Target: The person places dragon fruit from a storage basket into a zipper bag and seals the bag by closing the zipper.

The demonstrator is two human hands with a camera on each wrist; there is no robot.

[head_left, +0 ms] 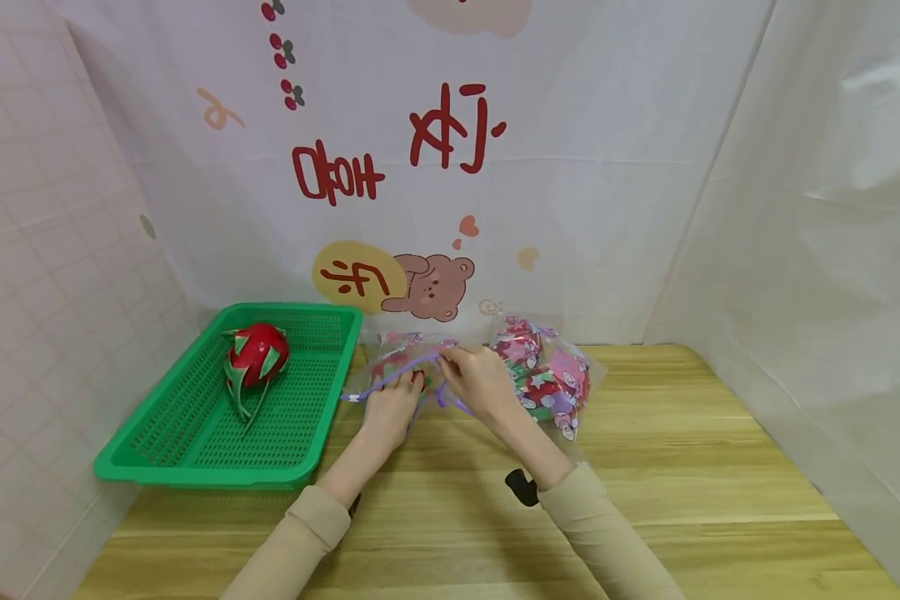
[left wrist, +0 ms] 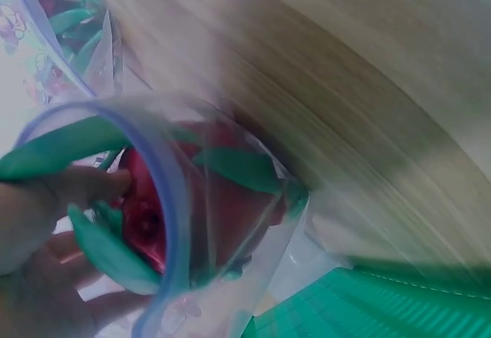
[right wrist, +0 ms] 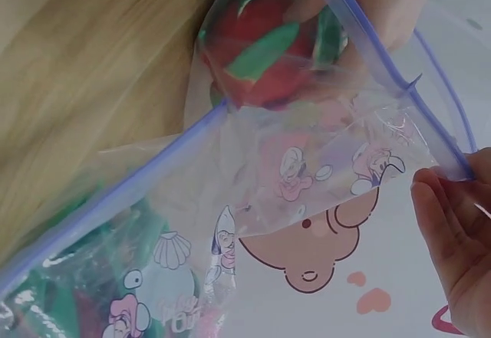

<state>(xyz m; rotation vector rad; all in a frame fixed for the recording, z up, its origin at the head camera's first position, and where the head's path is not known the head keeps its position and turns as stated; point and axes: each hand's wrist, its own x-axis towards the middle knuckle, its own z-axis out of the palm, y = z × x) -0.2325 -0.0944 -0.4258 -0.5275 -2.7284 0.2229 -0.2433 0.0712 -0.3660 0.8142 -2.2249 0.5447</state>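
My left hand (head_left: 387, 414) reaches through the mouth of a clear zip bag (right wrist: 295, 142) with a purple zip edge and cartoon prints. Its thumb and fingers hold a red toy dragon fruit (left wrist: 226, 223) with green leaf scales, which sits inside the bag. On the other side of the mouth, my right hand (head_left: 482, 382) pinches the purple edge between thumb and fingers, and the mouth gapes wide. Part of the fruit and some left fingertips are hidden behind leaves and film.
Filled printed zip bags (head_left: 551, 371) with red and green contents lie to the right at the back. A green plastic basket (head_left: 195, 477) stands at the left, holding another dragon fruit (head_left: 258, 354). Behind the wooden table (head_left: 645, 467) hangs a printed white cloth (head_left: 585, 208).
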